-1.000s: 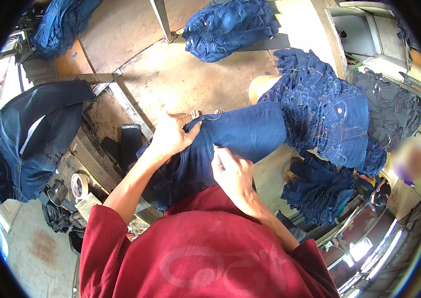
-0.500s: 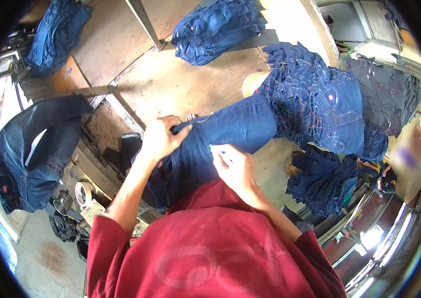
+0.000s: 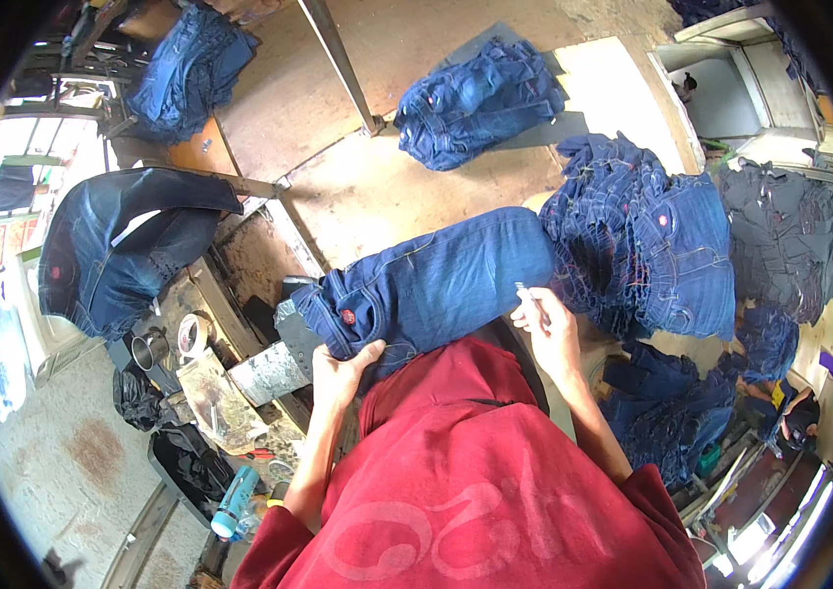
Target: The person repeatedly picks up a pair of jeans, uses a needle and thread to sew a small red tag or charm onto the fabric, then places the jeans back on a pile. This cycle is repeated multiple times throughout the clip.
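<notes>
A pair of dark blue jeans (image 3: pixel 456 280) lies stretched out in front of me, its waist end toward the left and showing a small round red patch. My left hand (image 3: pixel 338 373) pinches the near corner of that waist end, thumb on top and fingers underneath. Over the near right edge of the denim, my right hand (image 3: pixel 552 329) is closed around a small pale tool (image 3: pixel 524 294) with a thin metallic tip. Its exact kind is too small to tell.
Several jeans hang in a bunch (image 3: pixel 652 236) on the right beside dark grey garments (image 3: pixel 784 236). Another denim pile (image 3: pixel 475 103) lies beyond. At left are draped jeans (image 3: pixel 132 245), a tape roll (image 3: pixel 194 335), a metal cup (image 3: pixel 150 348) and a blue bottle (image 3: pixel 236 503).
My left hand has shifted from the far edge of the jeans to the near waist corner. My right hand has moved right with the tool. The waist with its red patch has come into sight.
</notes>
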Demonstrator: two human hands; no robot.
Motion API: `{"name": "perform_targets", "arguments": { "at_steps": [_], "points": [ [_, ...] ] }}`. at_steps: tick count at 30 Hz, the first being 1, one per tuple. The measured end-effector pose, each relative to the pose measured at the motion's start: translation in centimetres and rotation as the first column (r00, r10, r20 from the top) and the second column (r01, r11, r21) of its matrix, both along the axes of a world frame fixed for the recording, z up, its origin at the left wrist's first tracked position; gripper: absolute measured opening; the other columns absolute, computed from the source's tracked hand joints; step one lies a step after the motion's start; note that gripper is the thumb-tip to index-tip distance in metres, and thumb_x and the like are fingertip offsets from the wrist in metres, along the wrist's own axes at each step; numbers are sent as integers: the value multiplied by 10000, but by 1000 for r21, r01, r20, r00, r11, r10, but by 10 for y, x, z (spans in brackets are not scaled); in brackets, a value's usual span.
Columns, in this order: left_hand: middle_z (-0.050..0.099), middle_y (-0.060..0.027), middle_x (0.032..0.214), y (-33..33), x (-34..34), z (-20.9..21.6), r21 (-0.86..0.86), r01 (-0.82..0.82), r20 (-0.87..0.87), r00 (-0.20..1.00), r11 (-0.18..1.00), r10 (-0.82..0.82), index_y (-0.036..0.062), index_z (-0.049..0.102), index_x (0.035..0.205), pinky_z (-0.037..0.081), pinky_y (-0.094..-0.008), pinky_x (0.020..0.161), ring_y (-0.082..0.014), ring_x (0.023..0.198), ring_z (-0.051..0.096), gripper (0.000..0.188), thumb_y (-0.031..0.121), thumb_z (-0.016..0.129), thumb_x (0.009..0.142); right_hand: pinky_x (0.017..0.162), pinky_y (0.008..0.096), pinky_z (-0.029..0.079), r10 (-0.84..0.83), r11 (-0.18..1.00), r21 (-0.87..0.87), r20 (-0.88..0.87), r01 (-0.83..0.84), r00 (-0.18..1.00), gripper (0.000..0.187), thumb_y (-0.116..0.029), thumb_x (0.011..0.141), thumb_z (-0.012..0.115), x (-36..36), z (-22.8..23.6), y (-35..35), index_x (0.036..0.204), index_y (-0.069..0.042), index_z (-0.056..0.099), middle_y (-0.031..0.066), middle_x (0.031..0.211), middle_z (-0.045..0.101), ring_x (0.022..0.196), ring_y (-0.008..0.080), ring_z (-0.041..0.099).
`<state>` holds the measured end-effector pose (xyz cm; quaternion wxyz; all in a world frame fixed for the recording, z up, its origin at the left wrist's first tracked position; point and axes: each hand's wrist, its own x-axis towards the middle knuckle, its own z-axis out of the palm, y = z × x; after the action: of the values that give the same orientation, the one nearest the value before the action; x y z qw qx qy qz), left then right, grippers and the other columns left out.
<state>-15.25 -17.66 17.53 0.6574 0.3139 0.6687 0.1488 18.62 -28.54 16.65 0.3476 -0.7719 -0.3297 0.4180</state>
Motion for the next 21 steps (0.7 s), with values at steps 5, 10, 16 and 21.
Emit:
{"name": "perform_targets", "arguments": {
  "at_steps": [5,10,16,21],
  "points": [
    [749,-239,1306,14,23,-10,-564,-183,553,640,805,533,-64,619,1424,594,-561,1083,-376,1194,744,518,140,740,964,668,323,567,116,985,115,98,-128,988,187,-142,1124,603,1,20,8,1254,-37,688,95,910,786,780,170,771],
    [801,-205,1121,13,53,-19,-468,116,479,866,876,141,-97,696,1252,688,-431,844,-297,917,806,381,50,791,914,698,335,590,182,982,19,150,-187,972,175,-145,1117,614,2,35,-2,1235,-45,696,95,900,790,782,190,783],
    [802,-224,1026,-4,45,-14,-411,-157,483,798,898,361,-120,730,1092,688,-430,802,-311,855,807,251,-5,734,869,729,337,610,190,981,16,160,-195,969,163,-137,1117,605,-6,45,-17,1200,-35,702,96,887,792,813,219,803],
    [804,-205,1041,-3,36,-22,-435,-37,572,761,900,307,-131,711,1137,686,-427,808,-295,841,805,305,-29,721,850,744,354,618,237,967,47,170,-249,956,157,-130,1111,620,-16,42,-23,1207,-38,705,109,911,801,854,240,819]
  ]
}}
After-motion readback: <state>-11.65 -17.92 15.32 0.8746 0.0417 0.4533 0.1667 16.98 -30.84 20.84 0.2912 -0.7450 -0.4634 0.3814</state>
